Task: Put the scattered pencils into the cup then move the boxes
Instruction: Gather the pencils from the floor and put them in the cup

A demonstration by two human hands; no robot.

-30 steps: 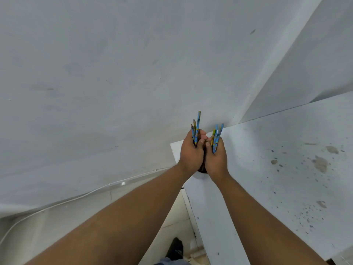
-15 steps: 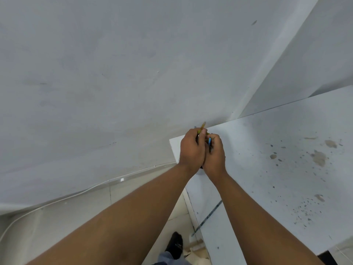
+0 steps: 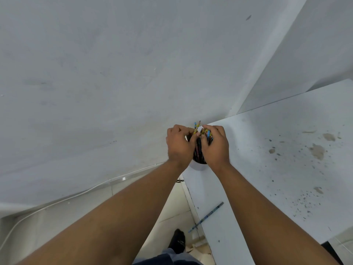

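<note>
A white cup (image 3: 197, 166) stands at the far left corner of the white table (image 3: 277, 169), filled with blue and yellow pencils (image 3: 198, 150). My left hand (image 3: 178, 146) and my right hand (image 3: 215, 146) are side by side over the cup's mouth, fingers curled round the pencil tops. A few pencil tips stick up between the hands. One blue pencil (image 3: 207, 216) lies loose at the table's left edge, its end hanging past it. No boxes are in view.
A white wall (image 3: 114, 73) rises right behind the cup. The tabletop carries brown stains (image 3: 317, 151) and dark specks on the right. Below the table's left edge are a tiled floor (image 3: 172, 211), my dark shoe (image 3: 178, 240) and a white cable (image 3: 76, 194) along the wall.
The pencils, held high in both hands a second ago, have gone down into the cup. The hands have spread slightly apart over it. The view has tilted, bringing the loose pencil into sight.
</note>
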